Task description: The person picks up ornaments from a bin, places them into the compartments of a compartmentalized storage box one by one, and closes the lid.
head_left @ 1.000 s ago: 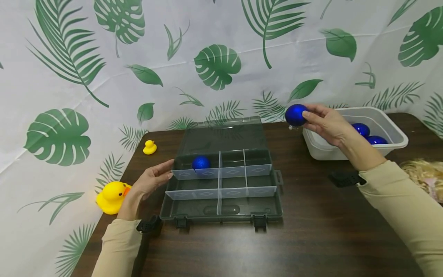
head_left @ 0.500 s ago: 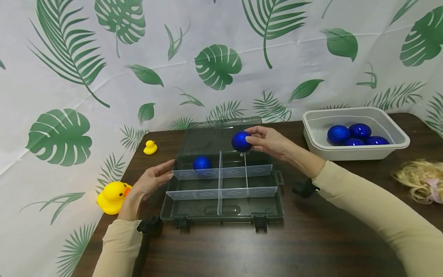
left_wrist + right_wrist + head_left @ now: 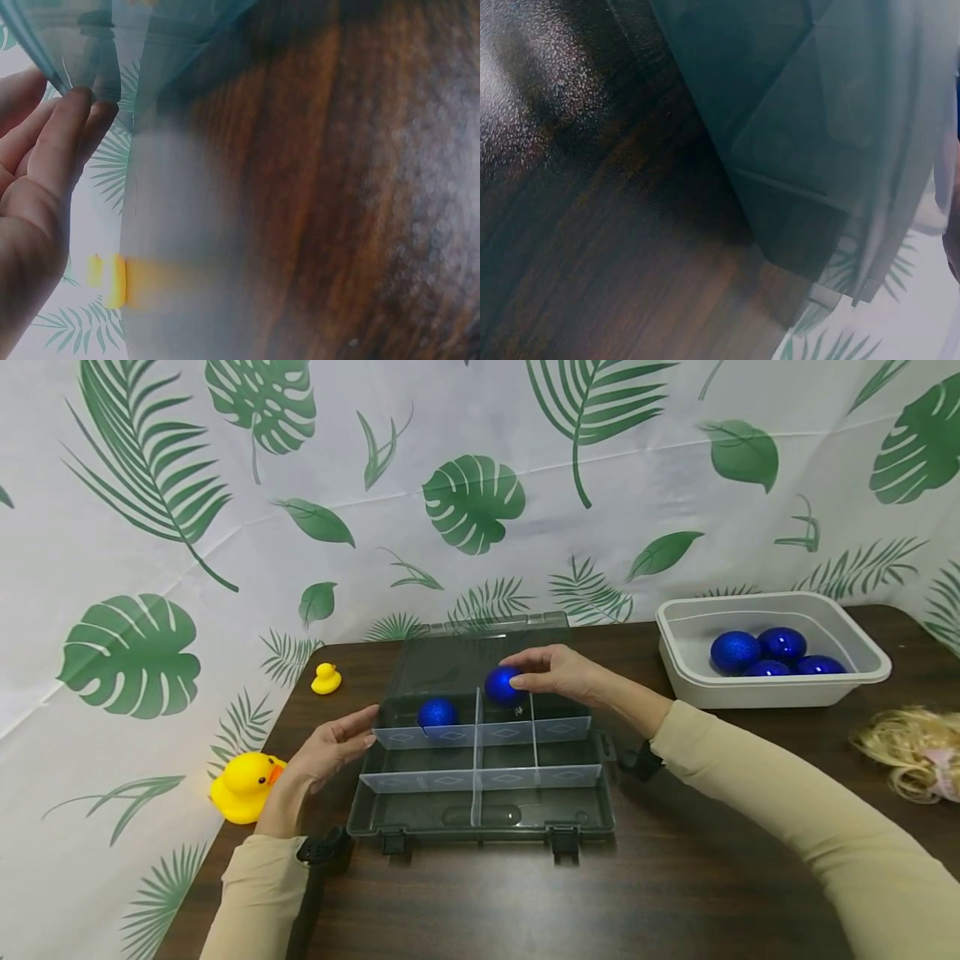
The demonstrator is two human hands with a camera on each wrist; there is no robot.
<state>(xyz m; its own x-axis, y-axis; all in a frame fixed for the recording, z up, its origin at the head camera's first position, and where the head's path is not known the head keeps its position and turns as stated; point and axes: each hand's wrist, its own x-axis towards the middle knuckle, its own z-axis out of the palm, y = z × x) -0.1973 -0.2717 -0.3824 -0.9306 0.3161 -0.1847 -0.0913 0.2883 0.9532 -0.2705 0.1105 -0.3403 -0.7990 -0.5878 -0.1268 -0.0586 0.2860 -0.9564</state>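
Observation:
A smoky-clear compartment box (image 3: pixel 420 814) lies with its lid laid back on the table. In its back-left compartment sits a glittery blue Christmas ball (image 3: pixel 438 713). My right hand (image 3: pixel 558 675) pinches a matte blue Christmas ball (image 3: pixel 501 687) by its side, over the back-middle compartment, with the metal cap pointing down. My left hand (image 3: pixel 330 747) touches the box's left side with fairly straight fingers; the left wrist view shows the fingers (image 3: pixel 64 139) against the box wall (image 3: pixel 161 45). Only the box's outer side (image 3: pixel 780 112) and a sliver of the hand show in the right wrist view.
A white tub (image 3: pixel 772 689) at the right holds several blue balls (image 3: pixel 735 652). Right of it lies a blond doll's hair (image 3: pixel 900 752). A small yellow duck (image 3: pixel 326 679) stands back left, and a bigger duck (image 3: pixel 243 787) sits beside my left wrist. A leaf-print cloth (image 3: pixel 480 427) hangs behind.
My right hand has carried the blue ball leftward from the tub and lowered it over the box's back-middle compartment. The left hand has stayed at the box's side.

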